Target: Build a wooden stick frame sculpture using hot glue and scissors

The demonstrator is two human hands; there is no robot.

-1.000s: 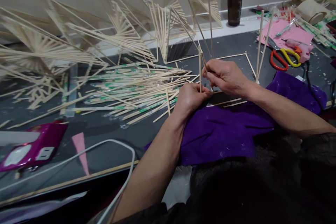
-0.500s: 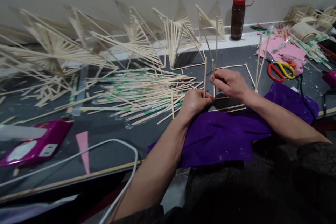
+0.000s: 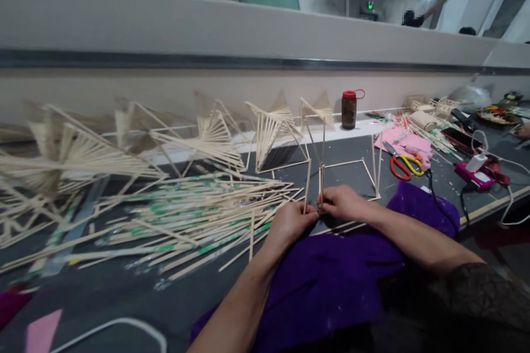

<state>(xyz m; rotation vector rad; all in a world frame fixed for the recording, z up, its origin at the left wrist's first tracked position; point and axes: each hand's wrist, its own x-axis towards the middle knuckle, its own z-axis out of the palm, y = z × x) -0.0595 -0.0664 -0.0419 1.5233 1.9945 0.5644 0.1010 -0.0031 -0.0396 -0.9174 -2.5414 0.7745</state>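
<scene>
My left hand [image 3: 292, 222] pinches the lower end of an upright wooden stick [image 3: 307, 185] near the front left corner of a stick frame [image 3: 343, 163] on the dark table. Beside it, fingertips nearly touching, my right hand [image 3: 340, 202] is closed on another upright stick [image 3: 321, 183] at the same corner. Further thin sticks [image 3: 378, 160] rise from the frame's right side. A large heap of sticks with green-marked wrapping [image 3: 199, 209] lies left of my hands. Purple cloth [image 3: 327, 281] lies below my wrists.
Fan-shaped stick models [image 3: 211, 140] line the wall side. A red-capped bottle [image 3: 349, 110] stands behind the frame. Scissors [image 3: 401, 168], pink sheet [image 3: 387, 135] and a magenta device [image 3: 476, 174] are at the right. A white cable [image 3: 136, 322] curves at the lower left. A person's hand [image 3: 524, 131] shows far right.
The view has tilted up, bringing in the wall ledge and room beyond. My right hand has moved down its stick, closer to my left hand, which still pinches its stick.
</scene>
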